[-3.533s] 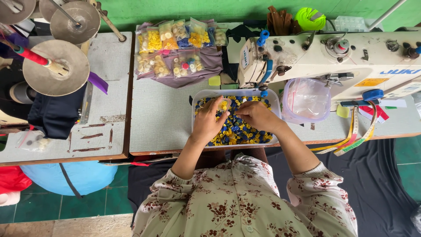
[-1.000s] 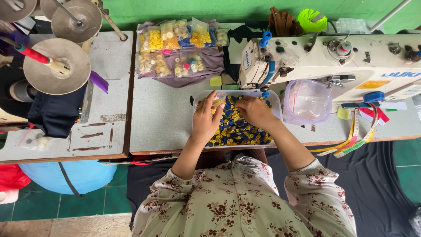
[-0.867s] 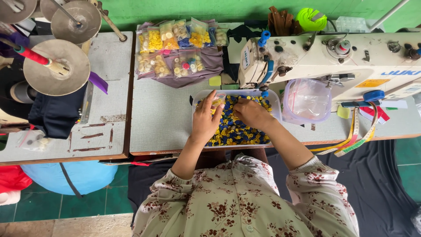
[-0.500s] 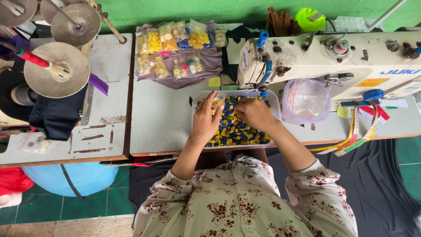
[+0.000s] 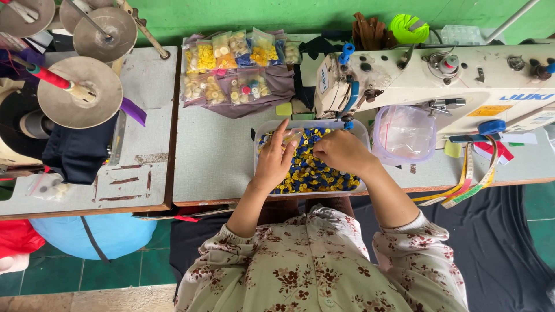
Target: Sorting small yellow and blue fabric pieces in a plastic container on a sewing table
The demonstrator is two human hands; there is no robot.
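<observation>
A clear plastic tray full of several yellow and blue buttons sits on the grey table in front of me. My left hand rests over the tray's left side, fingers spread, and seems to hold a small clear bag near its fingertips. My right hand lies curled over the buttons at the tray's middle, fingers closed as if pinching some; what it holds is hidden.
A white sewing machine stands at the right, a clear tub with a purple rim under its arm. Bags of sorted buttons lie on purple cloth behind. Metal thread discs and a measuring tape flank the table.
My hands have shifted slightly within the tray, picking among the buttons. The left hand's fingers have lifted and spread. The tray has stayed in place.
</observation>
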